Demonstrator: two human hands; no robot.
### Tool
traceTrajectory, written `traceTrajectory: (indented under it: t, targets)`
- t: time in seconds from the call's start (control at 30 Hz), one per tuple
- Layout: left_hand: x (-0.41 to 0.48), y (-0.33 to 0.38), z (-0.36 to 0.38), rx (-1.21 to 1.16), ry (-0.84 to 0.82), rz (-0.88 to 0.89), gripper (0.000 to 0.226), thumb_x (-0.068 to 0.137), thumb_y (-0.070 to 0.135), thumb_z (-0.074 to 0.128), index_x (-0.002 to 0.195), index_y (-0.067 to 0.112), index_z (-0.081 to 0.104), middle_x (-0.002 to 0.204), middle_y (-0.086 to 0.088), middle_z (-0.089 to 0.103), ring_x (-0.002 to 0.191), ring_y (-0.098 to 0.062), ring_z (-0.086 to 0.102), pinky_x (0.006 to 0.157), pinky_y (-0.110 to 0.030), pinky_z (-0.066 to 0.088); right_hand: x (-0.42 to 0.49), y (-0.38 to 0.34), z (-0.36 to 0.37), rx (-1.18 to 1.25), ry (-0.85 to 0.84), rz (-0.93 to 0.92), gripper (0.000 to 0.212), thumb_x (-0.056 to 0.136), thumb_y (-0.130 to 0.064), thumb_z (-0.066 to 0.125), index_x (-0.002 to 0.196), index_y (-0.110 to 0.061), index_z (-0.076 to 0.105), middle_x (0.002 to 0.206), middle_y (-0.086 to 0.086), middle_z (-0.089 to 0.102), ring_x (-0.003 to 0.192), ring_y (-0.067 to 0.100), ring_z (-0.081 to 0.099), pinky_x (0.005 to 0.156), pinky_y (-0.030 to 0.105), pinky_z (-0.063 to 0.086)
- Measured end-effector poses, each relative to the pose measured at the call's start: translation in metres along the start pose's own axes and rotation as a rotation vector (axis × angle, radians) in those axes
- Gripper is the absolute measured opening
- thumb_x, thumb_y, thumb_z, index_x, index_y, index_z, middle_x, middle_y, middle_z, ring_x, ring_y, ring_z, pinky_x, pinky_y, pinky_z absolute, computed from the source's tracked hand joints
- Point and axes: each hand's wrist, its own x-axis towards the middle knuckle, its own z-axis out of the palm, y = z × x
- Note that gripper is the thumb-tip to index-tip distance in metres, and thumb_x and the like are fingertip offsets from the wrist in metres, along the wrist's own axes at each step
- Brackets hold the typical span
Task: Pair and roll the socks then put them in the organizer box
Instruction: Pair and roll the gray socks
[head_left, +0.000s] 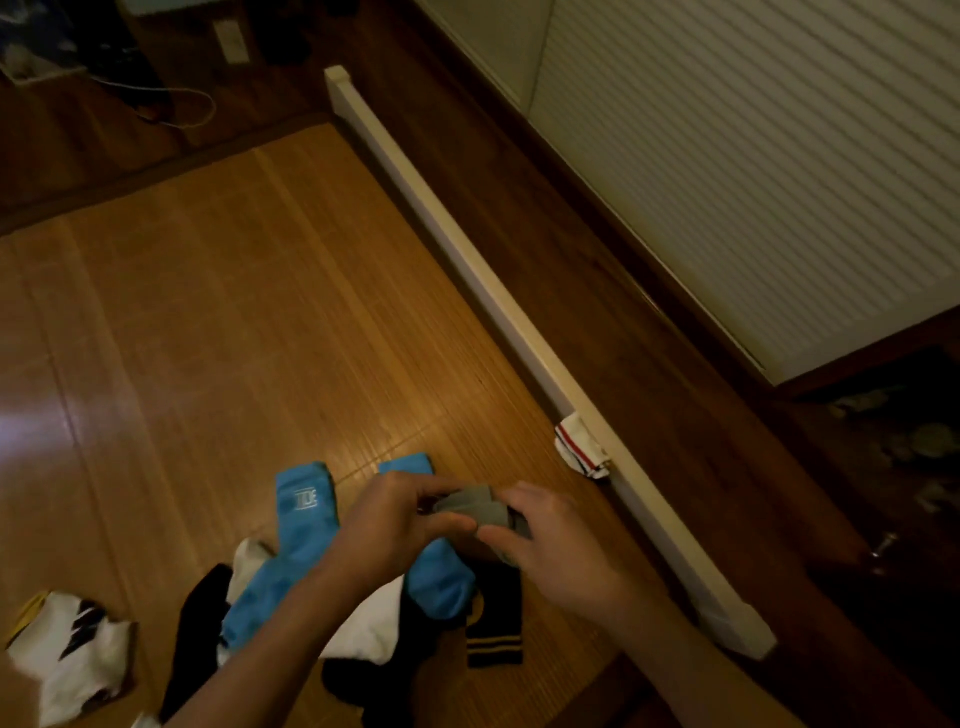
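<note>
As I pinched the grey socks (475, 506) between my left grip (395, 525) and right grip (550, 540), both clamped on the cloth, blue socks (306, 530) lay just beneath. It seemed soft, light and springy, so I judged the bundle's middle the best hold.

blue socks (304, 525): 2; grey bundle (480, 506): 1; white roll (579, 449): 1; black-yellow sock (493, 631): 1

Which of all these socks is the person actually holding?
The grey socks, gripped between the left hand and right hand; all the others lie loose on the mat.
</note>
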Motion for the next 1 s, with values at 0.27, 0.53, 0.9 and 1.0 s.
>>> traceTrajectory:
  t: [0.27, 0.53, 0.9, 1.0]
  targets:
    - [0.074, 0.01, 0.025, 0.187, -0.138, 0.222, 0.028, 0.087, 0.025, 0.079, 0.115, 0.028, 0.076, 0.097, 0.024, 0.07, 0.088, 0.014, 0.062, 0.076, -0.007, 0.045, 0.045, 0.034, -0.054, -0.069, -0.072, 0.238, 0.015, 0.077, -0.029, 0.079, 0.075, -0.021, 0.066, 0.07, -0.005, 0.064, 0.061, 0.009, 0.059, 0.049, 0.029, 0.046]
    - [0.149, 0.002, 0.033, 0.234, -0.077, 0.076, 0.03, 0.091, 0.024, 0.075, 0.121, 0.025, 0.074, 0.101, 0.02, 0.068, 0.087, 0.012, 0.059, 0.079, -0.012, 0.048, 0.112, 0.063, -0.066, -0.039, -0.022, 0.376, 0.017, 0.088, -0.035, 0.072, 0.095, -0.023, 0.063, 0.089, -0.003, 0.065, 0.08, 0.014, 0.064, 0.062, 0.032, 0.054]
    - [0.209, -0.004, 0.062, -0.493, 0.116, -0.582, 0.017, 0.103, 0.032, 0.056, 0.101, 0.026, 0.072, 0.11, -0.006, 0.075, 0.1, -0.02, 0.071, 0.09, -0.039, 0.058, 0.191, 0.097, -0.048, -0.727, 0.392, 0.299, 0.03, 0.095, -0.031, 0.061, 0.119, -0.012, 0.062, 0.123, 0.007, 0.058, 0.115, 0.023, 0.048, 0.094, 0.037, 0.042]
    - [0.217, -0.009, 0.076, -0.589, 0.102, -0.6, 0.021, 0.105, 0.026, 0.052, 0.11, 0.02, 0.071, 0.112, -0.007, 0.075, 0.108, -0.025, 0.07, 0.103, -0.051, 0.053, 0.199, 0.113, -0.039, -0.892, 0.41, 0.326, 0.032, 0.089, -0.034, 0.067, 0.112, -0.013, 0.065, 0.127, 0.009, 0.044, 0.11, 0.024, 0.042, 0.089, 0.037, 0.039]
